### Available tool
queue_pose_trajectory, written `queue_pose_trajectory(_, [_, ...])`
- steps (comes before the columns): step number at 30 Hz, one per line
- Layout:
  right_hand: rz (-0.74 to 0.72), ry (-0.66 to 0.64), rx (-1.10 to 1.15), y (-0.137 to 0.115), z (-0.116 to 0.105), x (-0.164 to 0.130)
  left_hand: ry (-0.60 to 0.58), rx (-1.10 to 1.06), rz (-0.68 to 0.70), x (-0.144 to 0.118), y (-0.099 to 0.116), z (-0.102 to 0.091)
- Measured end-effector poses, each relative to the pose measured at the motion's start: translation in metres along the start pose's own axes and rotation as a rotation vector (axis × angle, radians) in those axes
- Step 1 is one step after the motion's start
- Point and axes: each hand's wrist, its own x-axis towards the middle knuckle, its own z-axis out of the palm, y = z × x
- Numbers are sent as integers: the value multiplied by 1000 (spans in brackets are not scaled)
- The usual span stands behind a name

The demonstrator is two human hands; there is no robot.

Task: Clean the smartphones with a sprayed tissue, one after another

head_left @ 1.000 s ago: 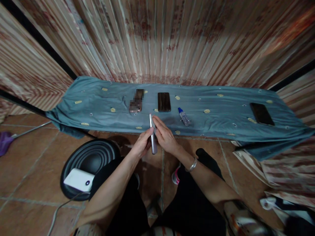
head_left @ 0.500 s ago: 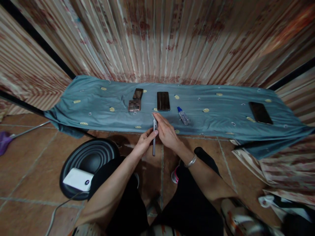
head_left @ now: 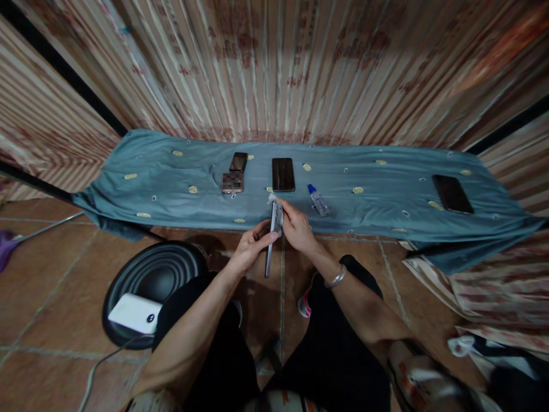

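My left hand (head_left: 252, 247) grips a thin smartphone (head_left: 269, 258) held on edge, so its narrow silvery side faces me. Against the phone's right face my right hand (head_left: 297, 226) pinches a crumpled greyish-white wipe or cloth (head_left: 278, 216), which sticks out past the phone's upper end. Beyond the hands, a dark phone (head_left: 283, 174) lies flat on the blue cloth-covered bench (head_left: 334, 171). To its right is a small clear bottle with a blue cap (head_left: 318, 201), lying on its side.
A small dark device (head_left: 238, 162) and a blurred-out item (head_left: 232, 183) lie left on the bench, another dark phone (head_left: 453, 194) far right. On the floor, a white box-like device (head_left: 134, 313) rests on a round black ribbed object (head_left: 141, 266). Striped curtains (head_left: 274, 68) hang behind.
My right hand has gone from lying flat along the phone to pinching, and the pale wipe now shows between it and the phone. The phone tilts slightly more.
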Motion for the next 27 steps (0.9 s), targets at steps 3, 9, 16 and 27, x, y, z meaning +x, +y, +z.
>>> queue_pose_trajectory(3, [44,35,33,-1,0,1,-4,9,-11,0,1,-1])
queue_pose_trajectory(9, [-1,49,71,-20,-7,-2,19,-38,-23,2,1,0])
queue_pose_trajectory(16, [-120,32,51,-33,-14,-3,23,-65,-10,3,-1,0])
queue_pose_trajectory(27, [4,69,62,-4,-7,-2,-48,-21,38,0,2,3])
